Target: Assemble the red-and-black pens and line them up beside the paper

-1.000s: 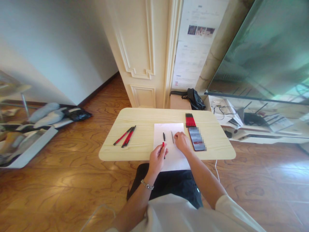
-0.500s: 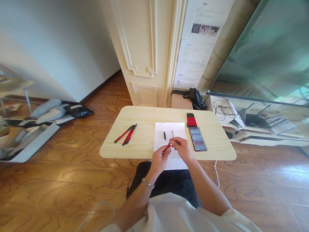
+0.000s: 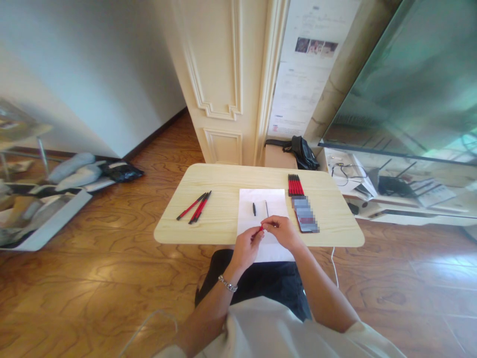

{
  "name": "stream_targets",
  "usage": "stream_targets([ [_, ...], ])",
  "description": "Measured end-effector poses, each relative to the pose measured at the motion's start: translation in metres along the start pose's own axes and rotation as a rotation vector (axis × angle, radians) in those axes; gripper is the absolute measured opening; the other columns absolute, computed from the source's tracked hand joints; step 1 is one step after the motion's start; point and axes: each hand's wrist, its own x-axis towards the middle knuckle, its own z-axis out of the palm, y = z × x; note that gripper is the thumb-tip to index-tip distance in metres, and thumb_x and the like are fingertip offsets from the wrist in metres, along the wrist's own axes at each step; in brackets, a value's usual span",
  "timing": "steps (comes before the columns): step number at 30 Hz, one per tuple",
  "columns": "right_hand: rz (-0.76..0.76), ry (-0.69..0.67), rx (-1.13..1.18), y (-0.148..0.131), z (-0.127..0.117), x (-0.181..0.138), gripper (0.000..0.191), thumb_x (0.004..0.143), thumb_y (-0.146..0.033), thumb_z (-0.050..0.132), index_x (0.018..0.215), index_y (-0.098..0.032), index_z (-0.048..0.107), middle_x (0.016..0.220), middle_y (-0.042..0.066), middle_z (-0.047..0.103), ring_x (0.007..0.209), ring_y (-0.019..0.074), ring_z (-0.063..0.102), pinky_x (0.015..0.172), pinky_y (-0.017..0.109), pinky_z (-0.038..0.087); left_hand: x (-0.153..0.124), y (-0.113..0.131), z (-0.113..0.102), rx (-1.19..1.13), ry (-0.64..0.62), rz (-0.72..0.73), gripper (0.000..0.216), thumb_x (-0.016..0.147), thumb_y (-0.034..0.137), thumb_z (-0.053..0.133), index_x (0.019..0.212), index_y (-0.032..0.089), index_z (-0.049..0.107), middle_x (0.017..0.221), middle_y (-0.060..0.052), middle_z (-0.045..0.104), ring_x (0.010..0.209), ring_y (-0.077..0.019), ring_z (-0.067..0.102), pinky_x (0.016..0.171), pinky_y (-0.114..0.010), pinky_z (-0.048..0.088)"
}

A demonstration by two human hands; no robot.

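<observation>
My left hand (image 3: 246, 246) is closed around a red pen barrel (image 3: 258, 230) over the white sheet of paper (image 3: 263, 219). My right hand (image 3: 283, 231) meets it at the barrel's tip, fingers pinched there; whatever small part they hold is hidden. On the paper beyond my hands lie a short black pen piece (image 3: 254, 209) and a thin dark refill (image 3: 267, 209). The sheet rests on a pale wooden table (image 3: 208, 228).
Three red-and-black pens (image 3: 195, 207) lie at the table's left. A row of several red pens (image 3: 295, 185) and a phone (image 3: 305, 217) sit to the right. A black bag (image 3: 301, 151) and a low shelf with cables (image 3: 372, 184) stand behind.
My right hand left the paper beside the phone and came to the red barrel in my left hand. Both hands have drawn together and slightly toward me.
</observation>
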Motion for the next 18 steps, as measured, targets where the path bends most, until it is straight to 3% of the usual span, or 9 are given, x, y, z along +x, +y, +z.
stream_targets([
  [7, -0.049, -0.092, -0.127, -0.002, -0.01, 0.002, 0.028, 0.083, -0.042, 0.057, 0.101, -0.025, 0.072, 0.096, 0.003, 0.071, 0.081, 0.0168, 0.063, 0.073, 0.028, 0.046, 0.002, -0.001, -0.002, -0.021, -0.021, -0.008, 0.034, 0.09, 0.042, 0.049, 0.107, 0.018, 0.066, 0.091, -0.006, 0.071, 0.083, -0.0193, 0.067, 0.079, -0.03, 0.051],
  [9, -0.025, -0.046, -0.194, 0.0, -0.013, 0.011, 0.029, 0.085, -0.041, 0.055, 0.103, -0.024, 0.07, 0.094, 0.003, 0.071, 0.079, 0.016, 0.063, 0.073, 0.027, 0.046, 0.002, -0.001, -0.002, -0.054, -0.008, -0.024, 0.036, 0.089, 0.043, 0.05, 0.109, 0.018, 0.065, 0.092, -0.007, 0.071, 0.084, -0.0195, 0.067, 0.079, -0.03, 0.052],
  [13, 0.101, 0.155, -0.5, 0.006, -0.012, 0.04, 0.028, 0.087, -0.039, 0.052, 0.097, -0.019, 0.069, 0.093, 0.007, 0.071, 0.086, 0.0188, 0.063, 0.077, 0.029, 0.043, 0.0, 0.0, -0.001, -0.089, 0.002, -0.045, 0.038, 0.088, 0.044, 0.053, 0.11, 0.017, 0.065, 0.093, -0.008, 0.072, 0.086, -0.0203, 0.068, 0.078, -0.03, 0.052],
  [18, 0.302, 0.123, -0.846, 0.008, 0.0, 0.069, 0.035, 0.087, -0.043, 0.052, 0.1, -0.014, 0.066, 0.103, 0.017, 0.066, 0.096, 0.0274, 0.062, 0.079, 0.035, 0.043, -0.001, 0.0, -0.002, -0.098, 0.013, -0.036, 0.036, 0.087, 0.043, 0.053, 0.109, 0.017, 0.066, 0.094, -0.008, 0.072, 0.087, -0.02, 0.068, 0.079, -0.03, 0.052],
])
